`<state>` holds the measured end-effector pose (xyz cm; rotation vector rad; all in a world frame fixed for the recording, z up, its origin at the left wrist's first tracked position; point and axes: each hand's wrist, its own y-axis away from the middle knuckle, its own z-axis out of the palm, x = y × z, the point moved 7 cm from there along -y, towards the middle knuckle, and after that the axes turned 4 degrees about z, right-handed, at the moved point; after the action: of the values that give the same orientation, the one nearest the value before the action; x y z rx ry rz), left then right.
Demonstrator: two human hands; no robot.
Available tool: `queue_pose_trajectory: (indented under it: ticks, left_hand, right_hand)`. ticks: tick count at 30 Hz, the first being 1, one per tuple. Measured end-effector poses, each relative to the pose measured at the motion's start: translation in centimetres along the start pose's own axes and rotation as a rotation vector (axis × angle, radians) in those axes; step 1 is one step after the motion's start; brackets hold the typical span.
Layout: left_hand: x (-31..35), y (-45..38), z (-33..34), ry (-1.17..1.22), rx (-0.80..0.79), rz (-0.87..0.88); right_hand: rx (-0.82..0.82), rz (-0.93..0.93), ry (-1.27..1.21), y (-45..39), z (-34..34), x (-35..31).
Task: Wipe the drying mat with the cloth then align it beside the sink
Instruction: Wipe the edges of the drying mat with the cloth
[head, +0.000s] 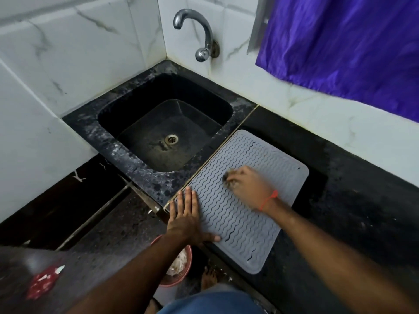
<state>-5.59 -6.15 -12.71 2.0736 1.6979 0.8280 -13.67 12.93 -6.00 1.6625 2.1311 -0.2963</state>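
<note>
We press our left hand (pixel 186 219) flat, fingers spread, on the near-left corner of the grey drying mat (pixel 238 207), which lies on the black tabletop (pixel 353 200) with its long edge along the seam just beside the dark sink (pixel 163 130). Our right hand (pixel 249 185), a red thread (pixel 268 200) at the wrist, is curled on a small, blurred cloth (pixel 229 177) against the mat's ribbed middle; that grip is closed on the cloth, though its detail is unclear. A chrome tap (pixel 199 35) curves over the sink, and a purple curtain (pixel 351 41) hangs at right.
</note>
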Motion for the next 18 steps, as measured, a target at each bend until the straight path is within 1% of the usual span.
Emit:
queue_pose_trajectory:
  ticks: [4, 6, 9, 11, 14, 16, 18]
  left_hand:
    - [0.1, 1.3, 0.6, -0.072, 0.104, 0.027]
    - [0.1, 1.6, 1.1, -0.096, 0.129, 0.040]
    - [0.2, 1.6, 1.2, -0.096, 0.105, 0.041]
    - [0.3, 1.7, 1.2, -0.091, 0.077, 0.036]
    - [0.3, 1.7, 1.1, -0.091, 0.070, 0.028]
    - [0.2, 1.8, 1.2, -0.073, 0.067, 0.020]
    - [0.2, 1.8, 1.4, -0.049, 0.060, 0.022]
  right_hand:
    - [-0.089, -0.191, -0.015, 6.8, 4.9, -5.6]
    - [-0.087, -0.233, 0.022, 8.9, 6.7, -6.8]
    - [-0.022, -0.201, 0.048, 9.9, 7.3, -6.6]
    - [-0.036, -0.205, 0.079, 9.8, 7.3, -6.4]
    - [-0.052, -0.277, 0.136, 9.4, 7.2, -6.1]
    - [-0.025, -0.310, 0.200, 9.1, 6.8, -5.5]
    - [0.011, -0.260, 0.238, 8.2, 5.7, -3.9]
